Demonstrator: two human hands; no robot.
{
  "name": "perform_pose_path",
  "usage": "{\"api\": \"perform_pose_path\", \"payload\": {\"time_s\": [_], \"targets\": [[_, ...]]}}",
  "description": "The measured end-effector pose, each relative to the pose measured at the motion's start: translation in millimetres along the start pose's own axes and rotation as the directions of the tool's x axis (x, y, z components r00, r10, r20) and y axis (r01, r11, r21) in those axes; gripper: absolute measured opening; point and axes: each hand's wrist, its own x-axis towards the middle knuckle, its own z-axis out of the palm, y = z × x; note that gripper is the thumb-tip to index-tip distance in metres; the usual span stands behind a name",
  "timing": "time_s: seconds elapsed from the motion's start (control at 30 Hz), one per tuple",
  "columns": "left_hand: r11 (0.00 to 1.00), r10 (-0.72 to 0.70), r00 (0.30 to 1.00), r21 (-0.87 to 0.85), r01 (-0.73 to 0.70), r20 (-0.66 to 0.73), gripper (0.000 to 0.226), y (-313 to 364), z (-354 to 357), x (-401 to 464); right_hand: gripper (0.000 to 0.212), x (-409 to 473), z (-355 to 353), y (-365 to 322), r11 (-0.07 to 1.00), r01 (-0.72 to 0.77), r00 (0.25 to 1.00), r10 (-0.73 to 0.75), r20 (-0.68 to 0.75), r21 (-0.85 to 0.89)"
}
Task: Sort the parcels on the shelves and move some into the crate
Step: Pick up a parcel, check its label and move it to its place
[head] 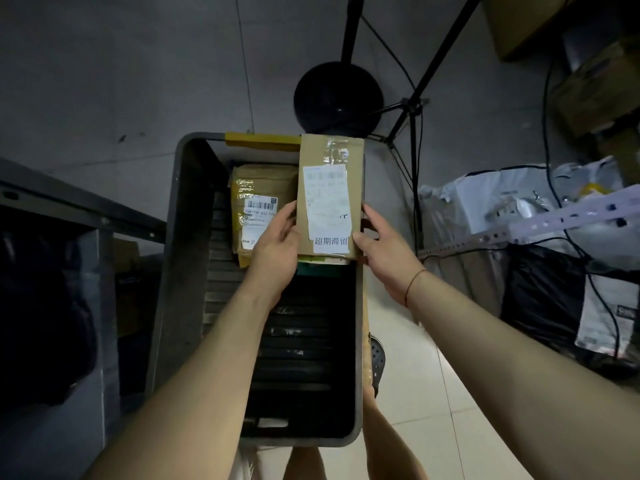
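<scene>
A long brown cardboard parcel (329, 161) with a white shipping label and a printed sticker is held over the far right part of a grey plastic crate (166, 271). My left hand (277, 244) grips its near left edge, and my right hand (384, 247) grips its near right edge. Inside the crate at the far left lies a tape-wrapped brown parcel (259, 195) with a barcode label. Something green and white shows just under the held parcel's near end. The crate's near half is dark.
A dark metal shelf (79, 209) stands left of the crate. A black round stand base (337, 95) and tripod legs (412, 109) sit beyond it. White and black bags (540, 271), cables and a perforated metal bar (519, 233) crowd the right. My feet stand on pale floor tiles.
</scene>
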Motion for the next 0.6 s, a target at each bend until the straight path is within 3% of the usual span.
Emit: {"api": "perform_pose_path", "payload": {"time_s": [0.4, 0.5, 0.6], "targets": [[0.992, -0.019, 0.999, 0.123, 0.023, -0.035, 0.046, 5, -5, -11, 0.051, -15, 1, -11, 0.995, -0.094, 0.993, 0.092, -0.069, -0.025], [0.945, 0.026, 0.999, 0.326, -0.014, -0.032, 0.043, 18, -9, -30, 0.05, -38, 4, -32, 0.99, -0.12, 0.992, 0.117, -0.055, -0.068], [0.795, 0.151, 0.988, 0.592, -0.133, 0.019, 0.039, 43, -10, -60, 0.044, -79, 2, -68, 0.918, 0.002, 0.996, -0.039, -0.086, -0.398]]}}
